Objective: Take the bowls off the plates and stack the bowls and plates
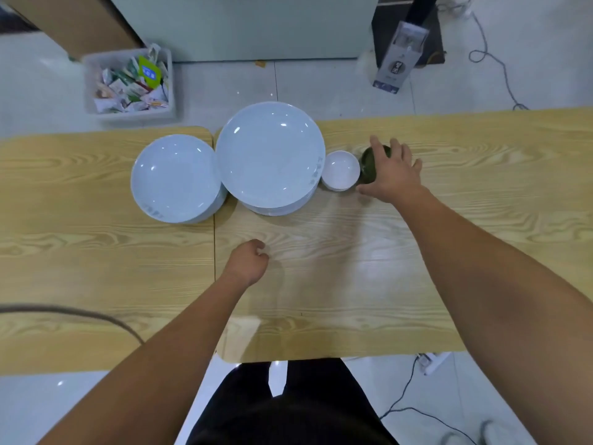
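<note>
The desk (321,268) bears a large plate stack (270,155), a smaller plate stack (175,178) left of it, and a white bowl (340,170) and green bowl (368,165) right of it.

Wooden table (96,252), bin (131,115) (perhaps sachets (128,85)), floor cables (500,65)

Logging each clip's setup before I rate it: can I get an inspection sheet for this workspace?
Surface: two wood-grain tables butted together, seam left of centre.
Job's things: small plate stack, large plate stack, white bowl and green bowl in a row; no bowl on a plate.
Clutter: nothing seen on the tables.
Grippers: right hand grips the green bowl; left hand is curled, holds nothing and rests on the table.
Cables: dark cable over the left table; grey cable and black cable on the floor.
Surroundings: bin of packets, box, tiled floor.
</note>
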